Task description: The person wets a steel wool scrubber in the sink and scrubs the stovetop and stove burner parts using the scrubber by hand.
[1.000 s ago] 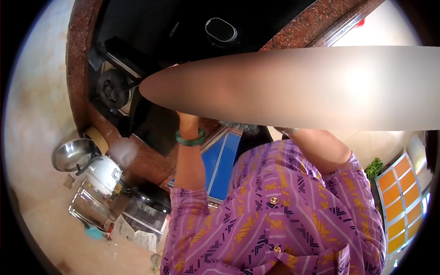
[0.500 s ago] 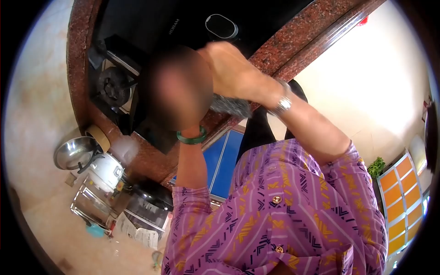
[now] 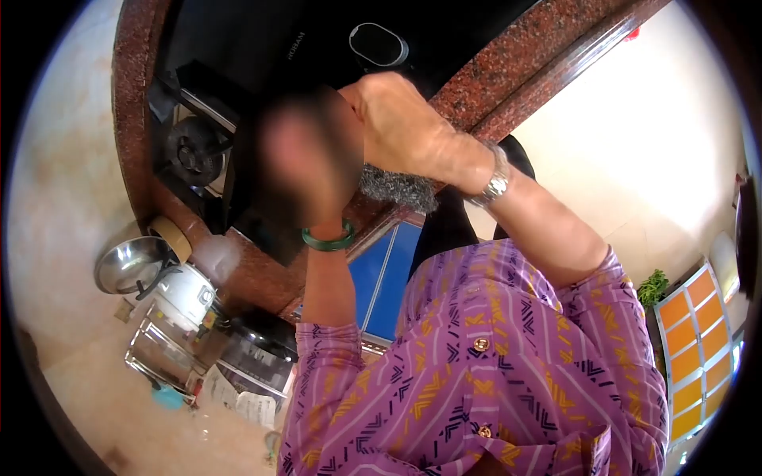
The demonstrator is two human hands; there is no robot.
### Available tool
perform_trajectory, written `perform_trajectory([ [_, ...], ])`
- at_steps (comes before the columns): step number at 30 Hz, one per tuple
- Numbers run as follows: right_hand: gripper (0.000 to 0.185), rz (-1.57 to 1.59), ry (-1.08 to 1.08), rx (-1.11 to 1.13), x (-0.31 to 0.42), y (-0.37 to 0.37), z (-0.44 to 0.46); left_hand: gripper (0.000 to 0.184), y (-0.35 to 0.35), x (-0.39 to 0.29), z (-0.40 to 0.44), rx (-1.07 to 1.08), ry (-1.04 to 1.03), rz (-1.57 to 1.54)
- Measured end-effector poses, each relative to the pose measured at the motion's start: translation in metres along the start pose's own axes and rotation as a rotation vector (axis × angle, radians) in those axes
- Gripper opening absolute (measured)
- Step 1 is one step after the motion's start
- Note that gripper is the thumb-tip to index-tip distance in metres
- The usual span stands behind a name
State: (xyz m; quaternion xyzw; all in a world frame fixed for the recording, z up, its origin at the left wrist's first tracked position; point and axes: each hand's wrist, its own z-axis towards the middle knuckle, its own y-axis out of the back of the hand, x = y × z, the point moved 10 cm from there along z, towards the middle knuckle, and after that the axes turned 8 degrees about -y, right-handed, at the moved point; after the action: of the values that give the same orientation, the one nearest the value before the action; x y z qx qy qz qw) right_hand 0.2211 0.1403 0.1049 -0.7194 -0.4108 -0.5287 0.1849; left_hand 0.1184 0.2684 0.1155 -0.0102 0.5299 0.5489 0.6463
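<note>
My right hand, with a metal watch at the wrist, is closed and turned back-up at the hob's front edge. A fuzzy dark grey cloth sticks out from under it. My left hand, above a green bangle, is right beside the right one. A round blur covers most of it, so its fingers and anything in them are hidden. Both hands are in front of the black glass hob.
A burner is at the left, inside the red granite counter. Farther left stand a metal pan, a white appliance and a wire rack. Blue cabinet doors are below the counter; an orange-panelled unit is at the right.
Both hands have shifted only slightly left in view, still together. The grey cloth looks sharper and hangs a little fuller beneath the right hand.
</note>
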Motion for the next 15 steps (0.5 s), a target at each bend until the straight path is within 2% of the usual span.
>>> perform_trajectory([
  [2, 0.013, -0.047, -0.048, 0.057, -0.008, -0.005, -0.006, 0.018, 0.0, 0.001, -0.001, 0.005, 0.019, 0.01],
  [4, 0.013, -0.049, 0.121, -0.114, -0.007, -0.001, -0.03, 0.018, -0.003, -0.002, 0.001, 0.009, 0.004, -0.008],
  [6, 0.013, -0.028, 0.129, -0.151, -0.01, -0.004, -0.036, 0.018, -0.002, -0.003, -0.002, 0.02, -0.004, -0.019],
  [8, 0.013, 0.057, 0.174, -0.422, -0.004, 0.025, -0.026, 0.017, 0.0, 0.009, -0.003, -0.023, 0.053, -0.081],
  [9, 0.012, 0.096, 0.225, -0.441, 0.003, 0.029, -0.018, 0.017, 0.002, 0.01, -0.003, -0.024, 0.054, -0.075],
  [10, 0.011, -0.022, 0.216, -0.3, 0.005, 0.008, -0.004, 0.017, 0.002, 0.008, -0.002, -0.012, 0.043, -0.056],
  [13, 0.011, -0.078, 0.245, -0.321, 0.012, 0.002, -0.016, 0.017, -0.003, 0.008, -0.001, -0.012, 0.031, -0.101],
  [15, 0.012, 0.001, 0.181, -0.337, -0.005, 0.003, -0.033, 0.018, -0.002, 0.004, -0.002, -0.021, 0.011, -0.115],
])
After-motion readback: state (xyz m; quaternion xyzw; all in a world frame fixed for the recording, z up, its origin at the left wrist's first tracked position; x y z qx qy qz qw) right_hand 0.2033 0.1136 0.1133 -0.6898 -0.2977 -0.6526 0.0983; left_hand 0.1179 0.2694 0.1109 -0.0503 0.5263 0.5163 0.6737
